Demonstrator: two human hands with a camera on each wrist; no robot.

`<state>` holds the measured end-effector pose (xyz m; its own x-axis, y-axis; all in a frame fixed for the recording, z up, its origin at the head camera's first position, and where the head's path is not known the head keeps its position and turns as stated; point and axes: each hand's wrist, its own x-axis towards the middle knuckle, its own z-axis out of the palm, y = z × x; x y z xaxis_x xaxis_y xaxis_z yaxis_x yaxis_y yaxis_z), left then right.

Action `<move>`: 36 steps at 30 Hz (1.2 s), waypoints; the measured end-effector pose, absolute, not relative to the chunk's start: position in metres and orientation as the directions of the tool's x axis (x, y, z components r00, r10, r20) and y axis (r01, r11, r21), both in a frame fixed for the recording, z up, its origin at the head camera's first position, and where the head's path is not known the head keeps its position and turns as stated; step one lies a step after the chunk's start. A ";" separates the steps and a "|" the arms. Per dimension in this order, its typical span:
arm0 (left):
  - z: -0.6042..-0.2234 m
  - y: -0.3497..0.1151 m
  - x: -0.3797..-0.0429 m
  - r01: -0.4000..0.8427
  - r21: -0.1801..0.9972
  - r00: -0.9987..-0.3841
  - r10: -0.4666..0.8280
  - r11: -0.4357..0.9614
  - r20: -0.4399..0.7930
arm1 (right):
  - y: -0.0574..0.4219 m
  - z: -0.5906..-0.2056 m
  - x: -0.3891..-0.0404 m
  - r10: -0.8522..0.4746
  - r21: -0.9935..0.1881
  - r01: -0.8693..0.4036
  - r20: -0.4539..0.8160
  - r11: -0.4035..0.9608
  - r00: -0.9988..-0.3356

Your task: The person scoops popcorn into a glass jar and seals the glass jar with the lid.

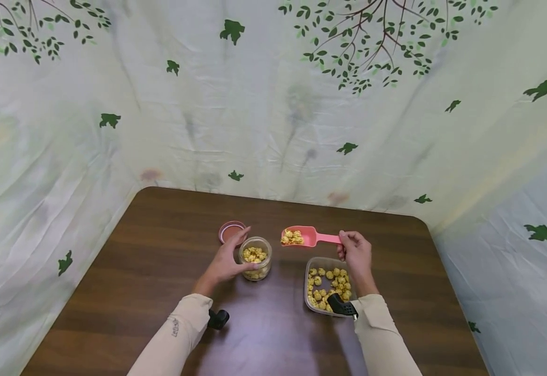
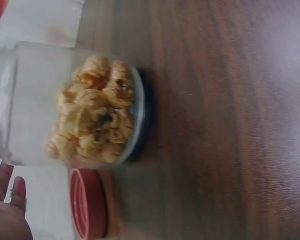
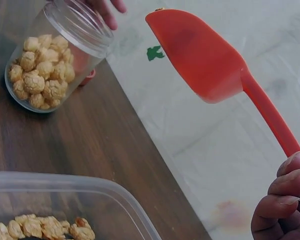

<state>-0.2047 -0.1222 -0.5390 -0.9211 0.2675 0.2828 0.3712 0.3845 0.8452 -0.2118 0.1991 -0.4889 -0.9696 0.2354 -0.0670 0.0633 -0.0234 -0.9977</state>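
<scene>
A clear glass jar [image 2: 35, 100] stands on the table, partly filled with golden popcorn [image 2: 95, 115]. Beside it, my left hand [image 1: 223, 264] spreads around the rim, thumb on the near side and fingers stretched out on the far side. My right hand [image 1: 358, 256] pinches the handle of a pink-red scoop [image 1: 310, 236]. Popcorn pieces [image 1: 293, 237] lie in the scoop's bowl, which is held level, raised to the right of the jar and pointing towards it. In the right wrist view the scoop [image 3: 200, 60] is seen from its underside, hiding most of its load.
Below my right hand sits a clear plastic container [image 1: 307, 292] with more popcorn scattered in it. A red jar lid [image 2: 90, 205] lies behind the jar, to its left. The brown wooden table [image 1: 161, 230] ends at a leaf-patterned cloth [image 1: 264, 104] hanging behind.
</scene>
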 end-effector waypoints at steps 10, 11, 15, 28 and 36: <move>-0.556 -0.121 -0.201 0.341 0.841 -0.935 0.246 0.421 0.257 | 0.187 -0.493 -0.210 0.203 -0.997 0.072 -0.076 -0.027 -0.976; -0.557 -0.121 -0.201 0.340 0.843 -0.935 0.244 0.418 0.256 | 0.186 -0.494 -0.210 0.202 -0.997 0.076 -0.080 -0.028 -0.976; -0.563 -0.119 -0.200 0.327 0.843 -0.942 0.222 0.428 0.253 | 0.181 -0.496 -0.210 0.197 -0.997 0.075 -0.081 -0.037 -0.977; -0.568 -0.116 -0.198 0.231 0.884 -0.970 0.164 0.406 0.178 | 0.168 -0.494 -0.206 0.178 -0.995 0.092 -0.095 -0.024 -0.979; -0.571 -0.116 -0.199 0.202 0.894 -0.977 0.147 0.399 0.156 | 0.160 -0.495 -0.204 0.187 -0.998 0.060 -0.062 -0.020 -0.980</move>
<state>-0.1990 -0.1158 -0.5709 -0.9768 0.1470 0.1555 0.2024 0.3992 0.8942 -0.2036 0.1605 -0.4948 -0.9805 0.1866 -0.0621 0.0595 -0.0196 -0.9980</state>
